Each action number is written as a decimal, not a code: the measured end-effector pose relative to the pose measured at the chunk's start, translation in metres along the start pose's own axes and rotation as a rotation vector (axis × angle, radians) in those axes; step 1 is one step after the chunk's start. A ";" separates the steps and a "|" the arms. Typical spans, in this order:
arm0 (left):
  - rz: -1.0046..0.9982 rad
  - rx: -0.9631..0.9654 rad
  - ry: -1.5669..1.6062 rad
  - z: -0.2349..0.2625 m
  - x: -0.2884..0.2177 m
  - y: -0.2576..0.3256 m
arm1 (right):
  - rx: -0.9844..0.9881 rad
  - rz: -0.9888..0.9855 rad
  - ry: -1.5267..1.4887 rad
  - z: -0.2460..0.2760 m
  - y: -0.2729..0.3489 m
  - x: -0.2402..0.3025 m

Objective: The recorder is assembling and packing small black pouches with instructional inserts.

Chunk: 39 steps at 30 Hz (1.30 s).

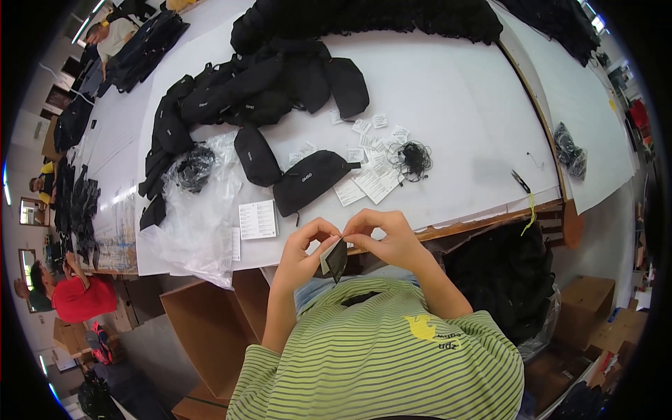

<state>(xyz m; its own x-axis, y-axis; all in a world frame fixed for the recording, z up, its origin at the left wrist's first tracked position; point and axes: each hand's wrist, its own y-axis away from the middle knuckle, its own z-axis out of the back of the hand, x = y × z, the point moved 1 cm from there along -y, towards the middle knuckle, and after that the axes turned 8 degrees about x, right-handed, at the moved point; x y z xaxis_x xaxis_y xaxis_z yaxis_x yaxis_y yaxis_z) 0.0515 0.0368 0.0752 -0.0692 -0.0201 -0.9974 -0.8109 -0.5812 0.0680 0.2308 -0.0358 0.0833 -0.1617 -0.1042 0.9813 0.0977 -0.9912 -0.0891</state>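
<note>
My left hand (304,248) and my right hand (386,234) meet at the table's near edge, fingertips pinched together on a small dark tag with a pale card behind it (334,259). The tag hangs just below my fingers, above my striped shirt. Right beyond my hands lies a black pouch (308,180) on the white table (455,105). Paper tags (371,178) and a tangle of black strings (411,159) lie to its right.
Several more black pouches (231,98) are heaped at the table's far left and back. Clear plastic bags (199,224) sit at the left, a white printed card (257,219) beside them. Scissors (521,182) lie at the right edge. Cardboard boxes (210,322) stand below. People work at the far left.
</note>
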 end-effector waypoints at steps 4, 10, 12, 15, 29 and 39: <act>-0.086 0.026 0.014 -0.003 0.005 -0.005 | 0.039 -0.138 -0.279 0.003 0.004 -0.009; -0.127 -0.057 0.158 -0.002 0.015 -0.046 | 0.017 -0.280 -0.494 0.007 0.013 -0.028; -0.102 -0.078 -0.071 0.007 0.043 -0.077 | 0.007 -0.308 -0.489 0.012 0.018 -0.030; -0.139 -0.243 -0.566 0.014 0.076 -0.110 | -0.074 -0.339 -0.491 0.018 0.025 -0.035; -0.238 -0.382 -0.941 -0.036 0.065 -0.044 | -0.301 -0.366 -0.087 0.022 0.036 -0.063; -0.103 -0.540 -0.698 -0.031 0.030 0.023 | -0.038 -0.199 0.114 -0.024 0.004 -0.038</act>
<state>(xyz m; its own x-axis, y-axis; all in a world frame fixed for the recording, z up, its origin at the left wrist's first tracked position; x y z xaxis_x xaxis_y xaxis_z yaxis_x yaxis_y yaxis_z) 0.0488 -0.0030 0.0461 -0.4926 0.4516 -0.7439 -0.4605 -0.8606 -0.2175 0.2132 -0.0377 0.0420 -0.2842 0.0871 0.9548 0.0158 -0.9953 0.0955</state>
